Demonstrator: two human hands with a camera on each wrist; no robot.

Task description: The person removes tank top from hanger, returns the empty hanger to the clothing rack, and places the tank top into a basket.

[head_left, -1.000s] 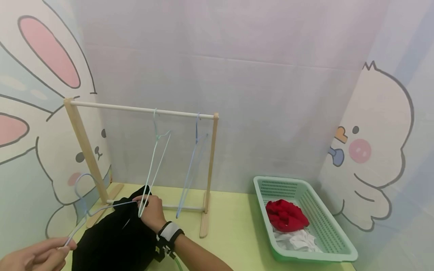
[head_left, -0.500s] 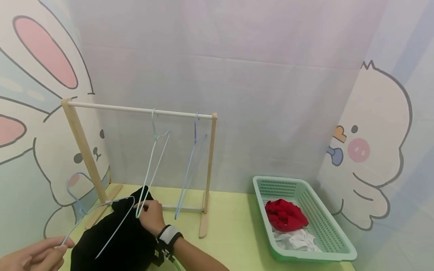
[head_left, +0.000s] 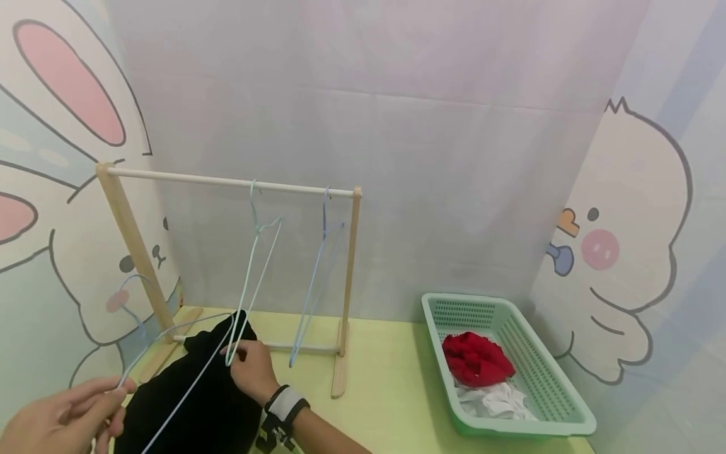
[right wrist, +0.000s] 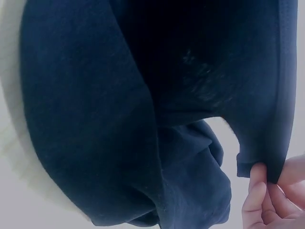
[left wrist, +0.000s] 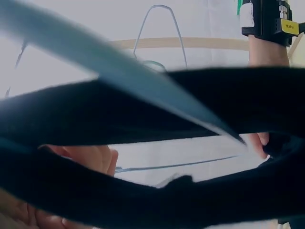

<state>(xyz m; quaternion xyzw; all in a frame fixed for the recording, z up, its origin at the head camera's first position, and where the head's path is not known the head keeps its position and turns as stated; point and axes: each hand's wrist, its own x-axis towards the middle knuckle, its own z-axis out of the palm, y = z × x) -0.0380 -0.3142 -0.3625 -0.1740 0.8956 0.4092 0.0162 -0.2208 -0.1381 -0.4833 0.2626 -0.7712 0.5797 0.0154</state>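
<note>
My left hand (head_left: pixel 65 416) pinches a pale lavender-blue wire hanger (head_left: pixel 187 392) by one shoulder, its hook up and to the left. Its far corner lies beside my right hand (head_left: pixel 253 372), and its lower bar slants across the black garment (head_left: pixel 227 403). That right hand pinches the garment's upper edge, behind a mint hanger's lower end. Close up in the right wrist view, fingers (right wrist: pixel 257 191) grip a narrow strip of black cloth (right wrist: pixel 95 119). Black cloth bands and a blurred pale bar (left wrist: pixel 124 71) hide much of the left hand (left wrist: pixel 93 157) in the left wrist view.
A wooden rack (head_left: pixel 351 271) carries a mint hanger (head_left: pixel 249 271) and a blue hanger (head_left: pixel 313 284) on its top rail (head_left: pixel 187 178). To the right, a green basket (head_left: pixel 544 353) holds red cloth (head_left: pixel 476 359) and white cloth (head_left: pixel 493 402) on the yellow table (head_left: pixel 391 378).
The hanger in my left hand has turned and shifted: its far corner and lower bar now show in front of the black garment. My right hand has stayed nearly in place, still gripping the cloth.
</note>
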